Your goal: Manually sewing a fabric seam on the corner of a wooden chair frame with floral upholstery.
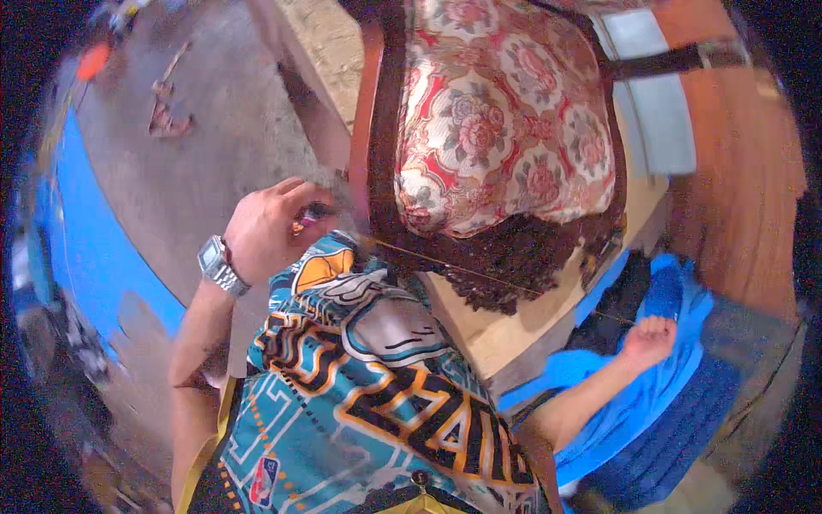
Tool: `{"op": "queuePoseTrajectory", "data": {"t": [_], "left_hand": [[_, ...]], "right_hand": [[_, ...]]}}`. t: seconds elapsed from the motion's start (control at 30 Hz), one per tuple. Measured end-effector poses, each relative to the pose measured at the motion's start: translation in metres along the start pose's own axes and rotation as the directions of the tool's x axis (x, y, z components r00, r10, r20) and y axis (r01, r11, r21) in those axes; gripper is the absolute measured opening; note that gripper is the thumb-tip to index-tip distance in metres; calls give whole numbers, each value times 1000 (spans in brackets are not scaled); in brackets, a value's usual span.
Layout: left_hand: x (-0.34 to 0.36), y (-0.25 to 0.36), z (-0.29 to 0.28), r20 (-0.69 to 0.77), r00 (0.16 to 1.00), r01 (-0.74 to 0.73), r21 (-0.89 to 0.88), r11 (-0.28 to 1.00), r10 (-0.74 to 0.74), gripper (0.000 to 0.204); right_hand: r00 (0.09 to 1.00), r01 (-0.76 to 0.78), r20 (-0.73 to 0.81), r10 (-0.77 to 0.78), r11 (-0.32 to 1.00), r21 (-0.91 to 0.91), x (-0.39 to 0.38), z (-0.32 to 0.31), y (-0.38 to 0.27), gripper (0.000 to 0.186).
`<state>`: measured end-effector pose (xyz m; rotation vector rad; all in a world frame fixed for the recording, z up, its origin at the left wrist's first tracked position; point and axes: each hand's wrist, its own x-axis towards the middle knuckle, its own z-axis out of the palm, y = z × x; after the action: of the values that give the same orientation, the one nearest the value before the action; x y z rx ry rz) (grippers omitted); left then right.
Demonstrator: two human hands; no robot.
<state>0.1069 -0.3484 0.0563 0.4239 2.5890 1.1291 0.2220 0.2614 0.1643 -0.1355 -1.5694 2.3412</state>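
Observation:
My left hand [272, 227], with a metal watch on its wrist, is closed on a small dark and pink object [312, 214] I cannot identify, at the left edge of a wooden seat frame [366, 128]. A floral red and cream cushion [501, 111] fills the frame, and a dark brown fringe [514, 253] hangs along its near edge. A thin taut thread [505, 284] runs from the frame's near left corner across the fringe to my right hand [649, 338], which is closed on its end, over blue cloth.
The seat lies on a pale wooden board [497, 334]. Blue fabric [668, 403] is piled at the lower right. To the left lie grey concrete floor [214, 146], a blue sheet [94, 240] and scraps. A reddish wooden surface [736, 171] is at the right.

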Motion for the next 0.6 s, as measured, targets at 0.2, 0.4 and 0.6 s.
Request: {"op": "queuePoseTrajectory", "data": {"t": [0.2,0.4,0.6], "left_hand": [[-51,25,51,-105,972,190,-185,964,-212,20],[-49,34,138,-337,860,-10,-763,647,-383,16],[-51,31,148,-644,588,62,-568,821,-490,32]], "right_hand": [[992,-89,43,115,915,-393,79,99,123,26],[244,815,945,216,483,-321,87,250,203,28],[-326,883,850,414,454,118,132,333,248,48]]}}
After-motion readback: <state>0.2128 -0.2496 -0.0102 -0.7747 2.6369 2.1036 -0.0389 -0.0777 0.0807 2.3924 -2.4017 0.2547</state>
